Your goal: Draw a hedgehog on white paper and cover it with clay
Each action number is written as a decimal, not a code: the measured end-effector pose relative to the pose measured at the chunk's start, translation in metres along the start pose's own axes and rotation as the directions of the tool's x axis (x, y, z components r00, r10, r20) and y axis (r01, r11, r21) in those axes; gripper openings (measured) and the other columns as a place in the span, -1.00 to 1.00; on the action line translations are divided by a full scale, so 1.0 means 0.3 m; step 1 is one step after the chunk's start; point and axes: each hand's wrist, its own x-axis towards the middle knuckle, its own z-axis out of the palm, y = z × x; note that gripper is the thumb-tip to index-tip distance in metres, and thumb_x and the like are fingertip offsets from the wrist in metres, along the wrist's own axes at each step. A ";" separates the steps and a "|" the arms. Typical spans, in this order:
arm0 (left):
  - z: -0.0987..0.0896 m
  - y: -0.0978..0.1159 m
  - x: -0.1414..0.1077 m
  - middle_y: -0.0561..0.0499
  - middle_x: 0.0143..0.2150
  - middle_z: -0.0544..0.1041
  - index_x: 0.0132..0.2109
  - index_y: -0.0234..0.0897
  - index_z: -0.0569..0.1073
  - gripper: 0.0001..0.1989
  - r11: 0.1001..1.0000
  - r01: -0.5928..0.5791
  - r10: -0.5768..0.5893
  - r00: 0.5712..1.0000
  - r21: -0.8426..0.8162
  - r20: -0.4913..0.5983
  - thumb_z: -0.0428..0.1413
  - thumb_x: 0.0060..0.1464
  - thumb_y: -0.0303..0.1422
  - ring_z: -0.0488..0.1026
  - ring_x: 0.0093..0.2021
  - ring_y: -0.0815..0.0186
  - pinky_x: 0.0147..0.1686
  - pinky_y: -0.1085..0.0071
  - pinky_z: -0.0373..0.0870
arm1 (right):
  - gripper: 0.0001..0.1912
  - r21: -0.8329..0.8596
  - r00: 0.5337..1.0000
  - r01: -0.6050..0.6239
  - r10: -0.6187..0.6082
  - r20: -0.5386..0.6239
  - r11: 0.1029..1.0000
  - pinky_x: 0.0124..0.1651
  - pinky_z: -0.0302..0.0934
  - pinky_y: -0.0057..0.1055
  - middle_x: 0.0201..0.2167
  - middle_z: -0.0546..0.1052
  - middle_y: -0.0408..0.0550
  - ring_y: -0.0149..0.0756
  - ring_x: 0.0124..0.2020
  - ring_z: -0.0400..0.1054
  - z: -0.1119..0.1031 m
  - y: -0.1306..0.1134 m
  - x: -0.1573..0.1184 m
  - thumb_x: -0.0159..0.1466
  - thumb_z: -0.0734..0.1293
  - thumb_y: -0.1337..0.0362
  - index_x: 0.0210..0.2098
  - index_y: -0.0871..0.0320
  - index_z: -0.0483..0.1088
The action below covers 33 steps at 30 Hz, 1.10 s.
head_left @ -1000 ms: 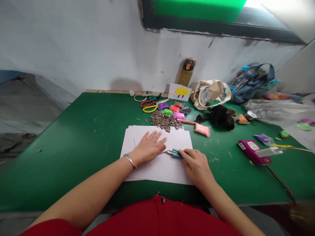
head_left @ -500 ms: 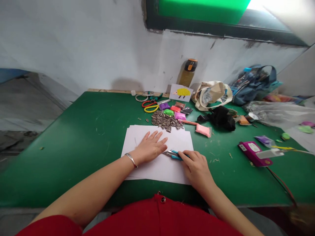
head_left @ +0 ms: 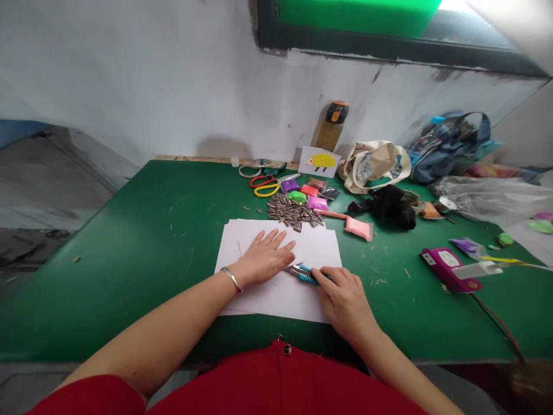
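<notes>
A stack of white paper sheets [head_left: 311, 245] lies on the green table [head_left: 142, 253] in front of me. My left hand [head_left: 263, 259] presses flat on the paper, fingers spread, a silver bracelet on its wrist. My right hand [head_left: 343, 294] grips a small blue utility knife [head_left: 302, 272], whose blade tip rests on the paper just beside my left thumb.
Behind the paper lie a pile of sunflower seeds [head_left: 290, 212], coloured clay packets [head_left: 309, 195], a pink clay packet [head_left: 358, 228], red and yellow scissors [head_left: 264, 187] and a hedgehog picture card [head_left: 319, 161]. A bottle [head_left: 332, 125], bags [head_left: 374, 164] and a magenta box [head_left: 444, 268] stand to the right.
The knife in my right hand has slid a little to the left along the paper, closer to my left thumb. My left hand stays pressed in place.
</notes>
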 end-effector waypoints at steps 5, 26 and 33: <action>0.002 -0.004 0.001 -0.01 0.41 -0.10 0.33 0.00 0.03 -0.42 1.000 -0.003 0.003 1.000 0.003 -0.001 -0.42 0.28 0.01 -0.22 0.38 0.10 0.26 0.00 -0.32 | -0.61 0.018 1.000 -0.004 0.004 0.010 1.000 -0.14 0.05 -0.27 -0.10 0.47 0.03 -0.17 -0.13 0.25 0.007 -0.009 0.015 0.25 0.20 0.43 0.05 0.10 0.38; 0.028 -0.031 0.000 -0.11 0.35 0.09 0.27 -0.17 0.18 -0.53 0.990 -0.056 0.071 0.991 0.128 -0.111 -0.25 0.32 -0.16 -0.07 0.35 0.13 0.26 0.10 -0.21 | -0.61 0.023 0.997 0.056 -0.057 0.054 0.998 -0.17 0.09 -0.28 -0.11 0.47 0.03 -0.19 -0.16 0.28 -0.011 0.004 0.020 0.26 0.19 0.42 0.04 0.09 0.38; 0.028 -0.031 -0.009 -0.10 0.37 0.05 0.30 -0.15 0.12 -0.52 0.979 -0.076 0.100 0.988 0.189 -0.120 -0.29 0.33 -0.16 -0.07 0.35 0.14 0.26 0.12 -0.22 | -0.63 -0.021 0.993 0.049 -0.047 0.105 0.999 -0.19 0.06 -0.28 -0.11 0.47 0.03 -0.18 -0.17 0.26 -0.039 -0.006 0.025 0.26 0.19 0.42 0.04 0.10 0.37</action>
